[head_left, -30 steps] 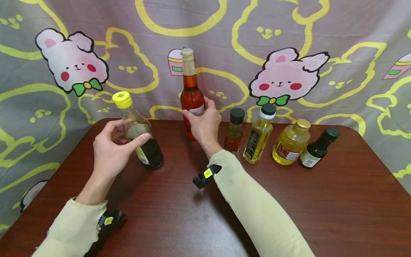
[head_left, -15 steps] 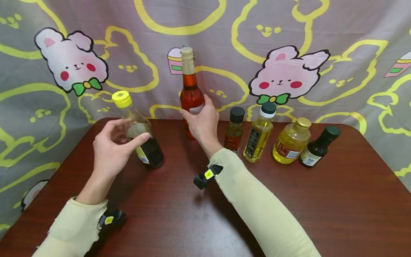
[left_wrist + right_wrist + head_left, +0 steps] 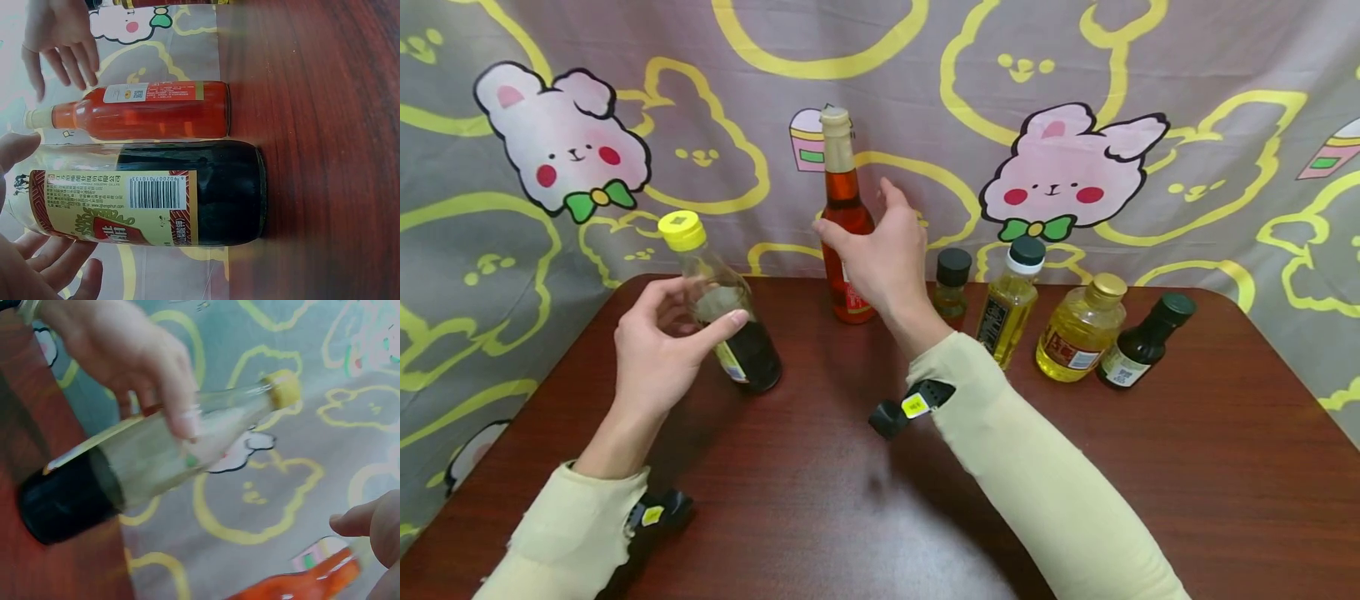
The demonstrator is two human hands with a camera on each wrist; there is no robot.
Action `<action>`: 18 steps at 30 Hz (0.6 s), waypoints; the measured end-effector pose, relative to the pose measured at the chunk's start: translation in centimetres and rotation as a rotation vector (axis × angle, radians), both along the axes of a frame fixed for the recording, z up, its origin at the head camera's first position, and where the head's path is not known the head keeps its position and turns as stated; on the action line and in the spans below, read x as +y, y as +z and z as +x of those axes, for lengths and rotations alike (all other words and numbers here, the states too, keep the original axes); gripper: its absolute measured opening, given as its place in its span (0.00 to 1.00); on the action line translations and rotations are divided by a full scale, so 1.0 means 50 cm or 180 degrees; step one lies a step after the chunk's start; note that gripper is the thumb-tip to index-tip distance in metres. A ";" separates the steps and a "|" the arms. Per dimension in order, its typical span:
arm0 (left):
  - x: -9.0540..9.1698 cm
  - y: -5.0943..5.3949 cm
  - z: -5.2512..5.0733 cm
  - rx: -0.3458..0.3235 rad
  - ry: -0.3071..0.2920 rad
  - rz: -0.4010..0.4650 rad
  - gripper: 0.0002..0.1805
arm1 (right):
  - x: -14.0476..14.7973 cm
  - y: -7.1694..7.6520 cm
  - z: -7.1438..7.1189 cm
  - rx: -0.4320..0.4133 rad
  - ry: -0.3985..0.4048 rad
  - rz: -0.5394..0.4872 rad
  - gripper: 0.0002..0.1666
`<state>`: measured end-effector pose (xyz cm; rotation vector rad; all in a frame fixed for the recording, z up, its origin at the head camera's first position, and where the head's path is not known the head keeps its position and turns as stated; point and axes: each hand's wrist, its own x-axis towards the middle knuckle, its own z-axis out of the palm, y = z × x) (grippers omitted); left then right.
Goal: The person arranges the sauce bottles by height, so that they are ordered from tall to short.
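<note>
- A grey cloth backdrop (image 3: 880,50) printed with yellow outlines and pink-cheeked rabbits hangs behind everything.
- A dark reddish-brown wooden table (image 3: 805,483) carries all the bottles.
- A tall glass bottle of red liquid with a pale wrapped neck (image 3: 842,187) stands upright at the back, near the middle.
- A clear glass bottle, part full of dark liquid, with a yellow cap (image 3: 754,348) stands left of it and nearer the person.
- The right hand (image 3: 891,258) is wide, thumb and fingers spread around the red bottle's upper body; a gap shows at the thumb.
- The left hand (image 3: 658,350) holds the yellow-capped bottle, thumb and fingers bent round its upper part.
- A square-sided bottle of yellow oil, dark-green-capped (image 3: 1009,304), stands right of the right hand.
- A rounded, gold-capped bottle of yellow oil (image 3: 1078,337) comes next.
- A small dark bottle with a green cap (image 3: 1138,350) ends the row.
- A small black-capped bottle (image 3: 950,296) is partly hidden behind the right wrist.
</note>
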<state>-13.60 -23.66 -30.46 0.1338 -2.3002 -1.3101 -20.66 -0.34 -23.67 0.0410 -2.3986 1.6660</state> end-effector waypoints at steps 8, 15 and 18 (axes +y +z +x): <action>-0.001 -0.001 0.000 -0.0041 0.0017 -0.0016 0.32 | 0.069 0.063 0.025 0.0125 0.0061 -0.0003 0.52; -0.003 -0.002 -0.001 -0.0040 0.0007 -0.0020 0.32 | 0.157 0.086 0.055 0.0565 0.0110 0.0051 0.47; -0.003 -0.002 -0.001 -0.0033 -0.0005 -0.0025 0.32 | 0.195 0.084 0.070 0.0800 0.0058 -0.0022 0.44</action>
